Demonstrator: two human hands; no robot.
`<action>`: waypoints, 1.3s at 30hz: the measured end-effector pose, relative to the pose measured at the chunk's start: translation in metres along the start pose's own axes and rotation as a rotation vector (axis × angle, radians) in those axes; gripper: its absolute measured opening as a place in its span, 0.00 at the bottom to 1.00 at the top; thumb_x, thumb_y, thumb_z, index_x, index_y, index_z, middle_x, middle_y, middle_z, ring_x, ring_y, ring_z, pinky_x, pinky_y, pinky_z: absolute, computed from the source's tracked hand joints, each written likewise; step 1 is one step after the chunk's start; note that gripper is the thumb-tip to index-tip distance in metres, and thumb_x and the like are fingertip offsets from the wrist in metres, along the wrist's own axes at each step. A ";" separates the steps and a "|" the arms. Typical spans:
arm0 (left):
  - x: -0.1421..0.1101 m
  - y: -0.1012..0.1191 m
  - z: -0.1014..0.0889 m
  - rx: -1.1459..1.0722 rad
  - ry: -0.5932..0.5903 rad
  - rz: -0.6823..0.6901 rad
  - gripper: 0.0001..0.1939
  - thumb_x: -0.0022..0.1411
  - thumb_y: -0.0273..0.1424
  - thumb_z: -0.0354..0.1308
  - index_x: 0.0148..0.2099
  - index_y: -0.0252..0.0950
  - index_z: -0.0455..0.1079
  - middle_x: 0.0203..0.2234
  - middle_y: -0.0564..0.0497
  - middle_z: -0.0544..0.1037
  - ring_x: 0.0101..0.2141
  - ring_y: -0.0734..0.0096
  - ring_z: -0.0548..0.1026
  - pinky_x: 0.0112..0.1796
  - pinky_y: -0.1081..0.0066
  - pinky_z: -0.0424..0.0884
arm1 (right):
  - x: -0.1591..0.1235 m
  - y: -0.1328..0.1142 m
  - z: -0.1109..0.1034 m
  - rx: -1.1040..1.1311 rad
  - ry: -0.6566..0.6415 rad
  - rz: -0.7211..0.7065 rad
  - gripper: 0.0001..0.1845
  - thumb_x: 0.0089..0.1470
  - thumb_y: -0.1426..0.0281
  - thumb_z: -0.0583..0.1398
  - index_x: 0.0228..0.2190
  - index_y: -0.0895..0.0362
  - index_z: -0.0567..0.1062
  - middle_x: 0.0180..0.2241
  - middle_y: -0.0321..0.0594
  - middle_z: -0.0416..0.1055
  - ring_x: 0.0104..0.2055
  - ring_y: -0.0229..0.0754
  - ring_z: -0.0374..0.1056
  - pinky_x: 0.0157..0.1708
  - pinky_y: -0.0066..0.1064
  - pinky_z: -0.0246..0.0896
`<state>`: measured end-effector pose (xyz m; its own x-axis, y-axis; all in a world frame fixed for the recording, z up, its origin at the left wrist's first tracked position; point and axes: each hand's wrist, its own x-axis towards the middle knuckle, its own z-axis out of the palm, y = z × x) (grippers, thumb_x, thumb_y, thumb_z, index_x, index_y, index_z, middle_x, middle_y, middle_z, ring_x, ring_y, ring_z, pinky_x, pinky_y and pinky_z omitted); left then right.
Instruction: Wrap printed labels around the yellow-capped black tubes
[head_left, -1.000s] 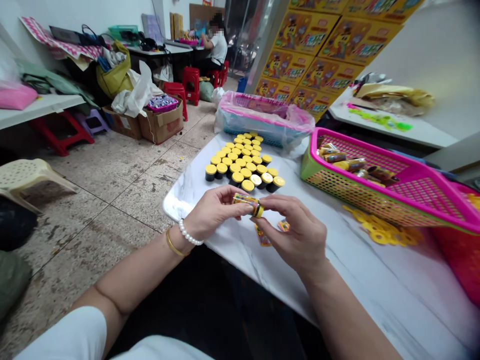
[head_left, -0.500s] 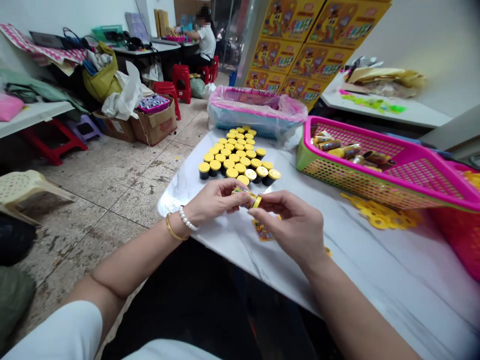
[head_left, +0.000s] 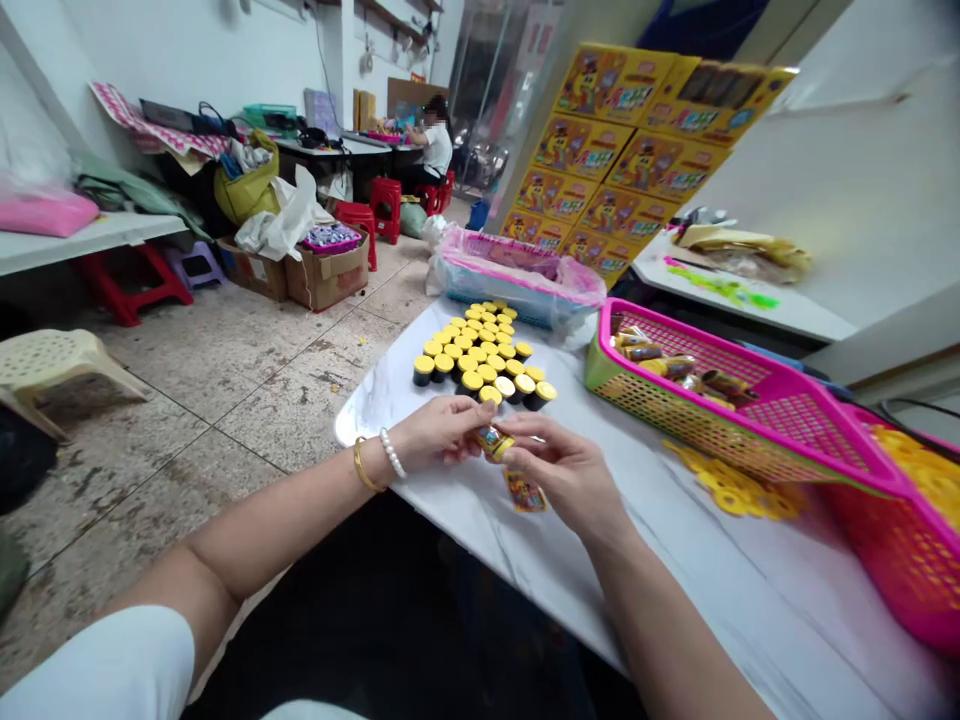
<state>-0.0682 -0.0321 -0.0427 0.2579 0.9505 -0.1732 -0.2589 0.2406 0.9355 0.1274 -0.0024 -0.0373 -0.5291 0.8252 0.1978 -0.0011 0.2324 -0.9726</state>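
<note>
At frame centre, left hand [head_left: 436, 432] and right hand [head_left: 576, 478] pinch a small printed tube [head_left: 495, 442], grip closed at opposite ends above the worktop [head_left: 675, 570]; light, even pressure should keep it steady.

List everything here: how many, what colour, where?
Small item: one, partly yellow, between hands
Card: one, multicoloured, below hands
Lidded pots: many, yellow and black, beyond hands
Rings: many, yellow, right
Mesh basket: one, pink and green, right
Draped basket: count unclear, blue and pink, beyond pots
Table: one, white, under pots
Boxes: several, yellow, stacked behind baskets
Stools: several, mostly red, left
Cartons: two, brown, left floor
Co-worker: one, white top, background
Left hand: one, bare, on item
Right hand: one, bare, on item
</note>
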 end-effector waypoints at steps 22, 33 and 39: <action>0.000 0.007 0.000 -0.078 -0.153 -0.208 0.24 0.59 0.51 0.65 0.32 0.32 0.70 0.14 0.54 0.72 0.12 0.82 0.63 0.12 0.82 0.53 | -0.010 -0.002 0.011 -0.223 0.043 -0.290 0.08 0.53 0.72 0.69 0.36 0.48 0.84 0.35 0.36 0.67 0.29 0.33 0.72 0.24 0.24 0.74; 0.005 -0.001 -0.006 -0.252 -0.026 -0.043 0.17 0.54 0.35 0.73 0.33 0.28 0.71 0.23 0.52 0.74 0.20 0.84 0.69 0.20 0.81 0.63 | -0.008 0.007 0.018 -0.399 0.246 -0.240 0.10 0.53 0.67 0.69 0.39 0.54 0.80 0.37 0.40 0.77 0.36 0.42 0.78 0.38 0.36 0.80; 0.005 -0.006 -0.008 -0.163 -0.058 0.087 0.24 0.47 0.41 0.76 0.37 0.30 0.71 0.23 0.54 0.74 0.23 0.81 0.70 0.25 0.78 0.63 | -0.008 0.006 0.026 -0.276 0.374 -0.092 0.14 0.48 0.60 0.71 0.35 0.55 0.82 0.35 0.42 0.81 0.35 0.45 0.79 0.37 0.39 0.80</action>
<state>-0.0727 -0.0274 -0.0516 0.2801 0.9573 -0.0712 -0.4283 0.1910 0.8832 0.1096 -0.0212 -0.0480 -0.1956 0.9116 0.3615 0.2183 0.3999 -0.8902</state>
